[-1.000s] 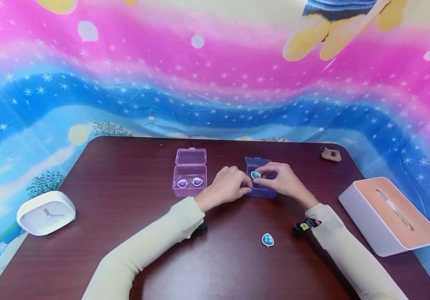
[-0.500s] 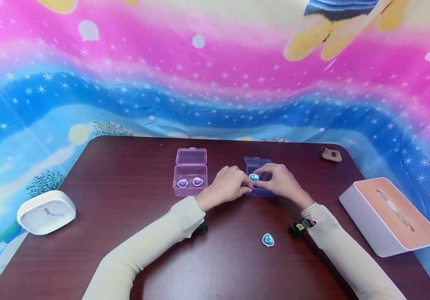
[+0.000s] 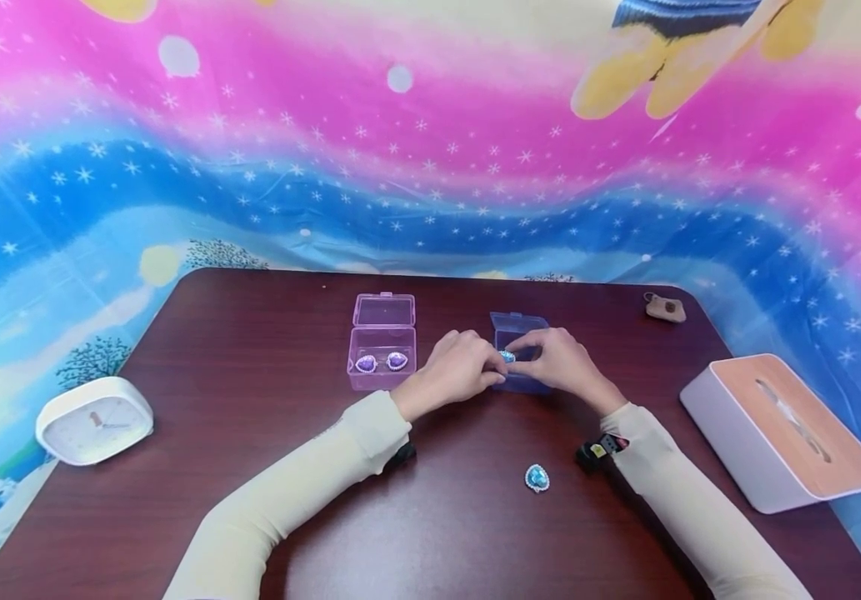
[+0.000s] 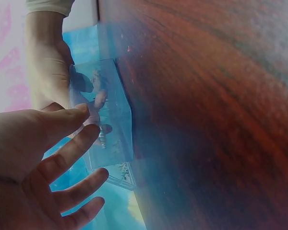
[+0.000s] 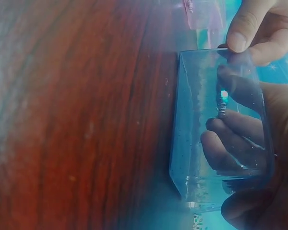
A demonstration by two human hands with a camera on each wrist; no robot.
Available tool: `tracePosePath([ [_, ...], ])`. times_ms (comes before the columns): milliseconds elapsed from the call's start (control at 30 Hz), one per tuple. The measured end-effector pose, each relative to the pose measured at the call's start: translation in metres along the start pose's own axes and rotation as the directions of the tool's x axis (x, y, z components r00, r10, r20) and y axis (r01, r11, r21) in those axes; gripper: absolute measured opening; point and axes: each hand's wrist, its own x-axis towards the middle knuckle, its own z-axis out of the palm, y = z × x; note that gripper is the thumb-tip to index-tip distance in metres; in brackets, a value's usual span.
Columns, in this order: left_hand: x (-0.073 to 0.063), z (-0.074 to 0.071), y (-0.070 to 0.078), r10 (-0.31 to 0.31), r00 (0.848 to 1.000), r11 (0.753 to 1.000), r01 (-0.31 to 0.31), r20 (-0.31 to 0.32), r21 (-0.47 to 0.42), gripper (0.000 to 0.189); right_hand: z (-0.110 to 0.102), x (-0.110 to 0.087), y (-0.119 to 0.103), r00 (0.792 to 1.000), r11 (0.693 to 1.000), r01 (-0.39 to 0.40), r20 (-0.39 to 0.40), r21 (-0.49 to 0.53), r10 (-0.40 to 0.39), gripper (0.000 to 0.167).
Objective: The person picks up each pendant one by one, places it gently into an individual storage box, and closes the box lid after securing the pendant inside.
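Left hand [image 3: 460,367]: thumb and forefinger pinching the rim of the blue box [image 3: 522,384], lid up!
Right hand [image 3: 563,364]: fingers down inside that box, clamped on a teal gem [image 3: 507,356].
Table [image 3: 415,525]: loose gem [image 3: 538,477] lying nearer the person.
Pink box [image 3: 382,382]: two purple gems [image 3: 366,364] within.

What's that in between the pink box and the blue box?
In the head view, the left hand lies between the pink box and the blue box, touching the blue box. Beyond the hand is bare table.
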Motion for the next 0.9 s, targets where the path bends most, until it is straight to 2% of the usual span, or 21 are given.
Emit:
tracePosePath([
  [133,0.000,-0.001,0.000,-0.005,1.000,1.000,0.005,0.005,0.009,0.015,-0.001,0.002,0.000,1.000,1.000,0.014,0.011,-0.004,-0.014,0.029],
  [267,-0.001,-0.001,-0.003,-0.020,1.000,0.999,0.020,0.010,0.027,0.015,-0.001,0.003,0.000,0.997,0.997,0.072,-0.001,0.009,-0.072,0.027],
  [433,-0.002,0.000,-0.004,-0.034,0.999,0.999,0.034,0.012,0.036,0.014,-0.008,-0.008,-0.005,0.984,0.993,0.119,-0.133,-0.008,-0.119,0.023],
  [500,-0.002,0.001,-0.004,-0.034,0.999,0.999,0.033,0.017,0.039,0.014,-0.014,-0.018,-0.009,0.971,0.990,0.143,-0.197,0.008,-0.139,0.018],
  [567,-0.001,0.002,-0.004,-0.030,0.999,0.999,0.030,0.015,0.041,0.014,-0.021,-0.030,-0.012,0.961,0.982,0.182,-0.217,0.040,-0.169,0.013],
  [633,0.000,0.001,-0.003,-0.026,1.000,0.999,0.025,0.011,0.043,0.014,-0.026,-0.045,-0.016,0.963,0.973,0.216,-0.183,0.080,-0.198,0.011],
  [667,0.000,0.001,-0.002,-0.024,1.000,0.999,0.023,0.010,0.045,0.014,-0.027,-0.054,-0.018,0.968,0.970,0.223,-0.141,0.100,-0.208,0.012],
  [767,0.001,0.001,0.000,-0.021,1.000,0.999,0.021,0.001,0.046,0.013,-0.028,-0.081,-0.021,0.974,0.965,0.219,0.033,0.142,-0.226,0.018],
  [900,-0.001,0.001,0.003,-0.026,1.000,0.999,0.026,0.002,0.035,0.013,-0.019,-0.114,-0.024,0.953,0.976,0.174,0.226,0.133,-0.201,0.034],
])
